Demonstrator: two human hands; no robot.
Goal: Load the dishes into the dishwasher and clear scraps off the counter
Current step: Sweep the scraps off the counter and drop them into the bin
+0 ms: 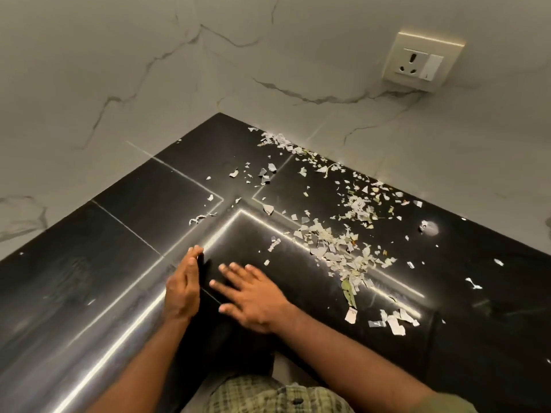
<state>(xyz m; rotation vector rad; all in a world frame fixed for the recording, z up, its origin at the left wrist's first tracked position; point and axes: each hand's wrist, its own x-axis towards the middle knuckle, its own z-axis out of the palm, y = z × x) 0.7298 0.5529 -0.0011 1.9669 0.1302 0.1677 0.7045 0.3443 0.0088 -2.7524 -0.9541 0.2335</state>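
The worktop (125,234) is glossy black, running into a corner at the frame's upper middle, thin seams crossing it. Torn paper scraps (328,248) litter its right half — thickest in a band at centre right, thinner toward the back wall. A leaf (348,290) lies among them, lower right of centre.

Scraps (334,248) on counter (119,234), right of hands (253,296).

White marble-look wall (119,70) with grey veins, cream socket plate (423,62) on it at upper right with 1 outlet and 1 switch, green checked shirt (268,394) at bottom edge
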